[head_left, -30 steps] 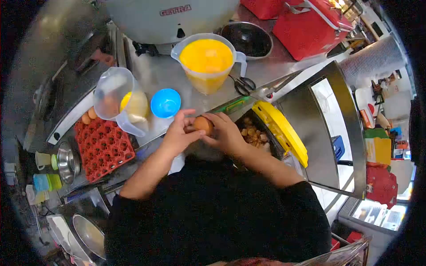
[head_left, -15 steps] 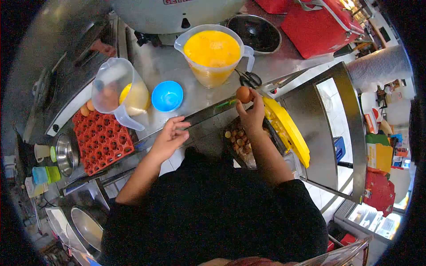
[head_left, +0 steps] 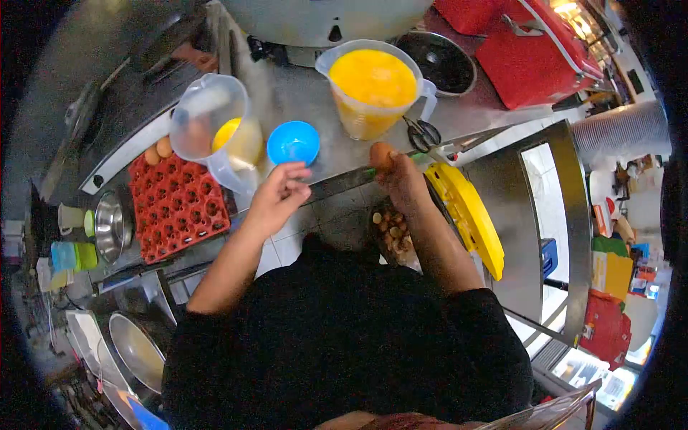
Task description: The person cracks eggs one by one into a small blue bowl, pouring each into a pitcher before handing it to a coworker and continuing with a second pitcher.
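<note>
Steel counter crowded: big jug of beaten egg behind, red egg tray left, blue bowl between. Right hand clamped on 1 brown egg at counter's front edge. Left hand loosely open, empty, just below bowl.

Reds, yellows and one blue — on a grey steel counter

Brown egg; red egg tray; blue bowl; clear jug of orange-yellow liquid — beside it a yellow lid and red boxes.
</note>
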`<state>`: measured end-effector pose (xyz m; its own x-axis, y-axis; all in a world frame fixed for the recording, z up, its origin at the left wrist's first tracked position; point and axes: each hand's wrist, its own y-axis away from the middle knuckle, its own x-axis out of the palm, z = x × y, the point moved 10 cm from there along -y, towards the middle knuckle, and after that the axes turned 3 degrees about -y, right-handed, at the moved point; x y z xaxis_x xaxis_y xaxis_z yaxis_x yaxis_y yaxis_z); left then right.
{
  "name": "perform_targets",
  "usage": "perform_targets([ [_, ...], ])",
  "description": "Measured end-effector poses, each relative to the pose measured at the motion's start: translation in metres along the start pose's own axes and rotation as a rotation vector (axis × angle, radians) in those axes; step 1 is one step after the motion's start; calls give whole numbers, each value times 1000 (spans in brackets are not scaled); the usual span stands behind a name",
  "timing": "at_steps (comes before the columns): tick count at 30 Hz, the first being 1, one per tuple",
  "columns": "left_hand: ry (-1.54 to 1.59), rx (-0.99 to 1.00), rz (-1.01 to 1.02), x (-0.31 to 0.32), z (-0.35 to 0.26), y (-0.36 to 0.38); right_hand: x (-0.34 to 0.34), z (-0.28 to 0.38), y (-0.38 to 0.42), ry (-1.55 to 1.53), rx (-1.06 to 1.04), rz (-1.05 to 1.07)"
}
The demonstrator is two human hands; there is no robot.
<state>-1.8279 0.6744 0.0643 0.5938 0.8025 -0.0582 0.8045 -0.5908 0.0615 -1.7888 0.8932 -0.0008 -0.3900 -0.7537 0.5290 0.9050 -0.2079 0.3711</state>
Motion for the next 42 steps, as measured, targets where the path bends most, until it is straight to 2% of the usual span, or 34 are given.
perform_targets([
  [2, -24, 37, -16, -3, -13, -13, 53, -4, 8, -68, 113, 170],
  [5, -82, 155, -16, -6, -28, -37, 101, -12, -3, 50, 176, 396],
  [7, -61, 183, -18, -9, -34, -50, 118, -19, -15, 114, 225, 435],
  [10, -6, 21, -4, -15, -25, -58, 136, -23, -28, 155, 277, 453],
  [13, -32, 134, -136, -33, -28, -64, 145, -23, -32, 241, 277, 443],
  [14, -25, 114, -158, -37, -22, -65, 147, -23, -32, 280, 272, 437],
  [17, 25, 44, -209, -45, -8, -63, 138, -19, -41, 587, 212, 287],
  [19, 99, -14, -224, -49, 3, -60, 151, -7, -47, 753, -37, 402],
  [20, 33, 9, -254, -54, 7, -61, 157, -1, -47, 833, -162, 458],
  [22, -96, 52, -310, -61, 10, -62, 158, -6, -49, 843, -144, 521],
  [25, -490, 112, -432, -70, -6, -53, 161, -10, -56, 966, -146, 576],
  [32, -538, 46, -435, -73, -6, -47, 168, -13, -55, 1063, -215, 642],
  [42, -648, 70, -449, -72, -12, -45, 176, -11, -51, 1281, -244, 585],
])
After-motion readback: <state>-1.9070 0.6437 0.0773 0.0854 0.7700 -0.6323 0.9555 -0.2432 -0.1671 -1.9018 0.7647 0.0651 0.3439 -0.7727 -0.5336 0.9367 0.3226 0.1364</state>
